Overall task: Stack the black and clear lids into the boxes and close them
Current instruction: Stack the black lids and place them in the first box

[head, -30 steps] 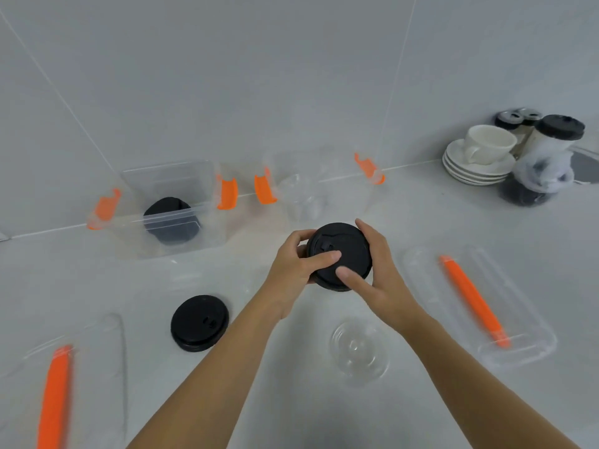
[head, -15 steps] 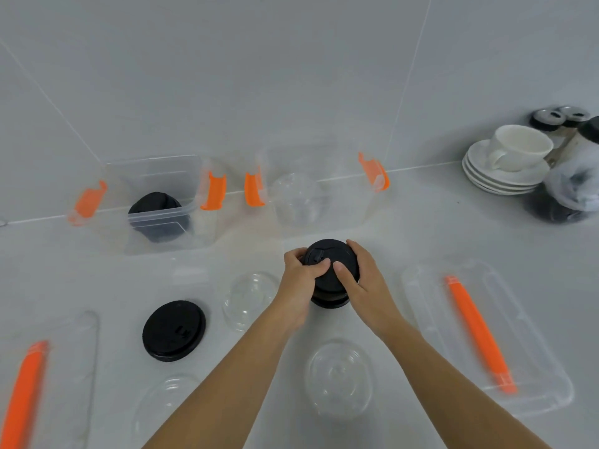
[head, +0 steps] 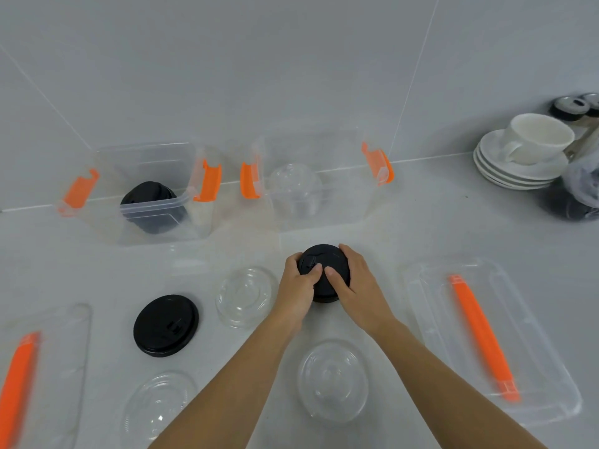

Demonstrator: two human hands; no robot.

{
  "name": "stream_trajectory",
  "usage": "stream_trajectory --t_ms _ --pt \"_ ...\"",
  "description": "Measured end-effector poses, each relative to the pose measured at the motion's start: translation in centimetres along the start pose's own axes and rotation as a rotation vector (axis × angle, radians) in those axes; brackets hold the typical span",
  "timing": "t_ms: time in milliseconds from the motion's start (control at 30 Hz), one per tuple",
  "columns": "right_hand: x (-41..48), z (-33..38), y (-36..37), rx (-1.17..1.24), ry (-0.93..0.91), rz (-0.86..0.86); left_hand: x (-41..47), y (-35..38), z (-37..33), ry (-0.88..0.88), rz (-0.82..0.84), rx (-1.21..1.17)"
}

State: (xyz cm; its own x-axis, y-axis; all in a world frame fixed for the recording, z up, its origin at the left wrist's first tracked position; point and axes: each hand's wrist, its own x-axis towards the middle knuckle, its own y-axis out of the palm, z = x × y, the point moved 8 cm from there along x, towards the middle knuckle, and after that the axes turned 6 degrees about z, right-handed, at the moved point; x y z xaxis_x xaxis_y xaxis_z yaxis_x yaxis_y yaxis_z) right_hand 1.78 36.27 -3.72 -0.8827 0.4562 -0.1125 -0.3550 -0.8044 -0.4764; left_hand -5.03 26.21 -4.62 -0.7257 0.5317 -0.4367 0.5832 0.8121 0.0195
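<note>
Black lids [head: 324, 273], a small stack on the white counter [head: 437, 231] before two open clear boxes, are gripped by left hand [head: 296, 286] and right hand [head: 358, 283], fingers curled around them.

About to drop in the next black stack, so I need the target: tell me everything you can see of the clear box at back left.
The left box is clear, thin-looking plastic, rectangular, upright and uncovered, standing on the white counter by the wall. An orange latch hangs open at its left end, another at its right. Inside sits a stack of black lids. Nothing else visibly touches it; the second clear box stands apart to its right.
</note>
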Motion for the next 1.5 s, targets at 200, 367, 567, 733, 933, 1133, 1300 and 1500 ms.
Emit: stream_trajectory --t_ms 200,367,567,733,933,1133,1300,1500 --pt "0.4 -0.5 0.4 -0.1 0.065 -0.008 0.0 -0.9 -0.9 0.072 -0.16 0.581" --pt "0.9 -0.7 0.6 0.071 0.126 0.029 0.0 -0.3 -0.5 0.05 -0.098 0.435" --pt "1.3 -0.6 1.2 0.45 0.213 0.061 0.2 0.5 0.7 -0.089 -0.103 0.167" --pt "0.9 -0.8 0.9 0.615 0.202 -0.017 -0.7 0.9 1.1 -0.017 -0.145 -0.043" --pt "1.4 0.7 0.5 0.64 0.173 -0.041 -0.5 0.3 -0.3 0.039 -0.145 -0.172" --pt "2.2 4.0 0.3 0.539 0.066 -0.026 -1.4 -2.1 -3.0 0.144 -0.207 -0.192" --pt "2.5 7.6 1.3 0.547 -0.01 -0.007 -3.0 -5.2 -6.0 0.22 -0.22 -0.237" --pt "2.0 12.3 4.6 0.581 -0.063 0.027 -5.7 -10.0 -8.5 0.316 -0.281 -0.219"
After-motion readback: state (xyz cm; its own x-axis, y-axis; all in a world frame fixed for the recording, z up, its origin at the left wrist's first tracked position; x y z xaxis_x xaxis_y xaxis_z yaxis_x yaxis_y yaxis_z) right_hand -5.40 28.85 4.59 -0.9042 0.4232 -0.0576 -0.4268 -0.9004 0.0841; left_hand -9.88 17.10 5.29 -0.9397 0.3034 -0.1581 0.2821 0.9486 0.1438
